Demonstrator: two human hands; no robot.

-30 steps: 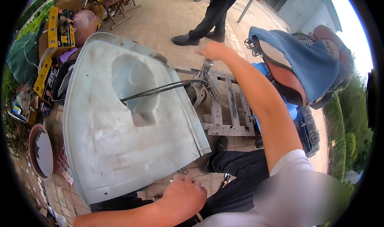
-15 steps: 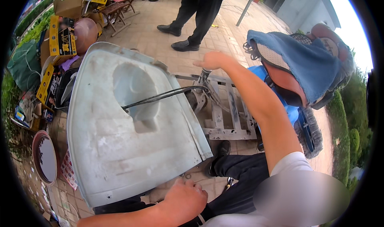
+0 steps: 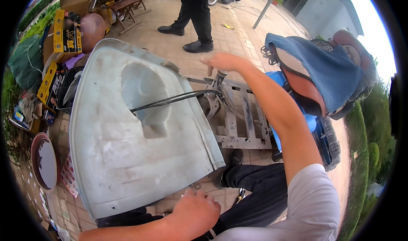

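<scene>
A large pale blue-grey body panel [image 3: 123,156] stands tilted before me, scuffed, with a rounded recess in its upper part. Black cables [image 3: 174,100] run from this recess to an upright metal tube [image 3: 220,77] on a worn metal frame [image 3: 244,142]. My right hand [image 3: 223,62] hovers just above the tube's top, index finger pointing left and thumb hanging down, holding nothing visible. Below the panel's lower edge, my left hand [image 3: 197,210] rests by my thigh with fingers curled. Its palm side is hidden, so anything inside it cannot be seen.
A person in dark trousers [image 3: 199,24] stands beyond the panel. At right is a seat draped with a blue cloth [image 3: 316,66]. Cardboard boxes [image 3: 68,30] and a folding stool [image 3: 123,7] lie at left, above a round basin [image 3: 43,162]. Small rings lie on the paving.
My right hand's thumb now hangs down, its fingers lifted slightly off the tube. The standing person's legs have shifted left. My left hand stays put.
</scene>
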